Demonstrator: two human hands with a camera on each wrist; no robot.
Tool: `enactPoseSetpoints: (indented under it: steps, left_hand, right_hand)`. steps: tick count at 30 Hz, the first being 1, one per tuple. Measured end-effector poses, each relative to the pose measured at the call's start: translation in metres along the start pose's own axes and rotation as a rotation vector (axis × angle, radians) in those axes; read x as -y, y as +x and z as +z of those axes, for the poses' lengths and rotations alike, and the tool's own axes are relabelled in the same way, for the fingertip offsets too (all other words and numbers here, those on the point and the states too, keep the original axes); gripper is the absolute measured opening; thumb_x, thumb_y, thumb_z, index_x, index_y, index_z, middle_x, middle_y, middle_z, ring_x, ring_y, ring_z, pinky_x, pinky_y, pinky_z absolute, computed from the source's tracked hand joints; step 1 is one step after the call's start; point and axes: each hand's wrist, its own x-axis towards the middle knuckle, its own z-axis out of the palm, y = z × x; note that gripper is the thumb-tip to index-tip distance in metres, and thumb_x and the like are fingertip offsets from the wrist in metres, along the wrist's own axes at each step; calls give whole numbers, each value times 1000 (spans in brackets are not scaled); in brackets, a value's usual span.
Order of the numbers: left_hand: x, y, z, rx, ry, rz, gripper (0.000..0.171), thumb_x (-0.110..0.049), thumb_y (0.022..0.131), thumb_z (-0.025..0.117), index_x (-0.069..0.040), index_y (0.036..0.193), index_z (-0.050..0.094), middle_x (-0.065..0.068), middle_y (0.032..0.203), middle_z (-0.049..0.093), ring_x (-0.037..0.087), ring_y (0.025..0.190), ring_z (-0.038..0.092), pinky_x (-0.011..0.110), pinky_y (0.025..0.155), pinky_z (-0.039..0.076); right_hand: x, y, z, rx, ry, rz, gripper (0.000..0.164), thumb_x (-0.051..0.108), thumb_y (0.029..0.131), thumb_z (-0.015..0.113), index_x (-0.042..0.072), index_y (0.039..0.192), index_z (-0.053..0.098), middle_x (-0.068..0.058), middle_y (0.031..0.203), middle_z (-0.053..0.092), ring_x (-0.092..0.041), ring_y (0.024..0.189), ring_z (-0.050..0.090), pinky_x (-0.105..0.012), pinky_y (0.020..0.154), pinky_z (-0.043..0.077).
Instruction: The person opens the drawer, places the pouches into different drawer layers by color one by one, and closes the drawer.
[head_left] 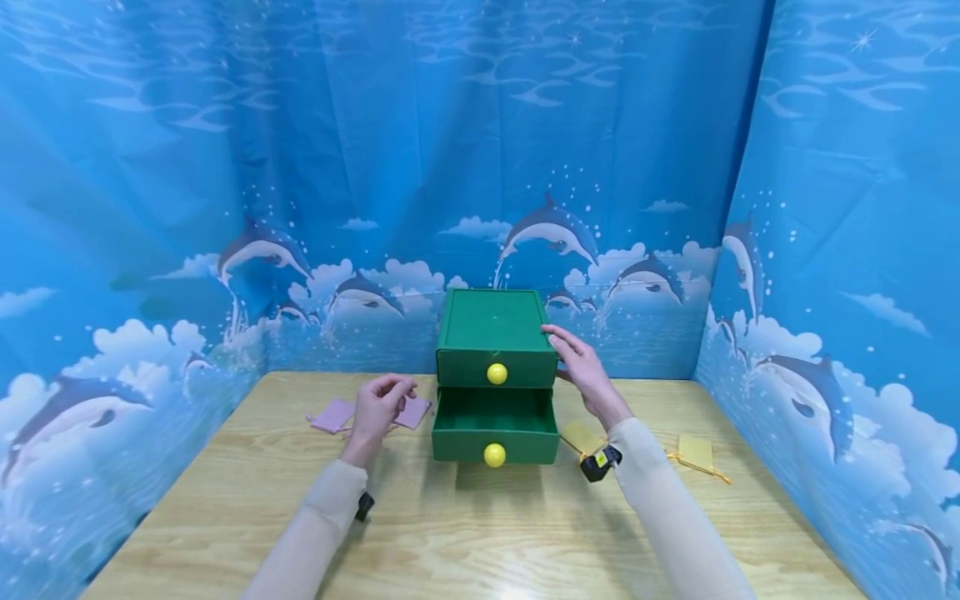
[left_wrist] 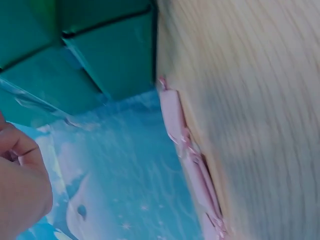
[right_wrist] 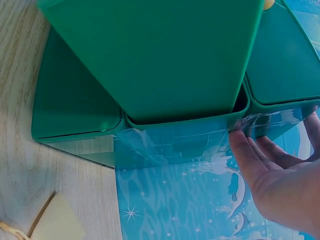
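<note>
A green drawer unit (head_left: 495, 321) stands on the table, its top drawer pushed in. Below that, a drawer (head_left: 457, 448) with a yellow knob (head_left: 494, 455) is pulled out, and its inside looks bare. My right hand (head_left: 585, 373) rests against the unit's right side near the top; in the right wrist view its fingertips touch the side by some clear tape (right_wrist: 185, 145). Left of the unit, my left hand (head_left: 381, 408) hovers with loosely bent fingers and no visible object in them. Pink pouches (head_left: 334, 415) lie beneath and beside it, partly hidden.
Yellow pouches with drawstrings lie to the right: one (head_left: 581, 437) near the right wrist, partly covered, another (head_left: 696, 452) farther right. A blue dolphin curtain (head_left: 375, 167) closes off the back and sides of the wooden table (head_left: 525, 542).
</note>
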Motion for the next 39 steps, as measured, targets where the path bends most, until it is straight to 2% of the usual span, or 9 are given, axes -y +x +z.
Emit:
enactPoseSetpoints:
  steps: [4,8,14,20,22,24,32,35,39]
  left_hand:
    - [9,8,-6,53,52,-38,26,-17,95,65,9,101,68,2,72,68,9,55,50,21,44,36]
    - [19,15,-14,106,124,-88,26,-22,96,65,2,103,70,8,82,69,11,58,52,25,45,38]
    - [33,25,-19,151,208,-179,25,-23,93,68,-5,110,70,13,96,68,11,56,47,31,45,38]
    - [43,33,-20,198,341,-176,23,-10,94,66,-1,115,68,19,116,67,14,89,60,29,65,49]
    - [45,35,-21,205,355,-182,25,-7,94,64,2,117,66,21,118,65,17,92,60,31,68,50]
    - [46,36,-21,213,362,-194,26,-5,94,63,2,119,65,22,116,64,19,89,60,33,64,50]
    - [49,45,-23,267,449,-209,30,9,91,57,5,119,65,26,112,63,24,90,59,31,68,52]
    - [51,45,-24,297,468,-267,34,8,93,54,3,125,63,27,118,61,21,78,58,29,59,48]
    - [55,45,-26,321,474,-355,40,7,95,50,-1,133,58,24,115,60,14,55,44,24,46,36]
  right_hand:
    - [2,-1,0,1,-7,-7,47,37,106,40,22,151,40,-5,162,24,-35,146,30,-56,112,36]
    - [2,-2,0,10,-13,-12,47,36,107,38,21,152,38,-6,163,23,-36,146,29,-55,112,36]
    - [-12,10,-5,1,-5,-12,48,39,106,39,23,151,39,-4,163,23,-36,146,29,-56,112,36]
    - [-19,15,-6,-10,-18,-22,50,48,103,42,28,150,41,-1,162,26,-33,146,31,-56,111,37]
    - [-20,15,-5,-11,-26,-27,51,49,103,42,28,149,41,-1,161,27,-33,145,32,-55,111,38]
    - [-20,14,-4,-13,-31,-31,52,50,102,42,28,149,41,-1,161,26,-34,146,31,-56,111,37]
    - [-17,12,-5,-9,-21,-19,49,45,105,41,27,150,40,-2,162,24,-34,147,29,-57,112,36]
    - [-7,4,-2,-1,-14,-5,48,40,106,40,24,151,39,-4,163,24,-35,146,29,-57,112,35]
    - [4,-3,1,2,-12,8,47,36,107,39,21,151,39,-6,162,24,-36,146,30,-57,112,35]
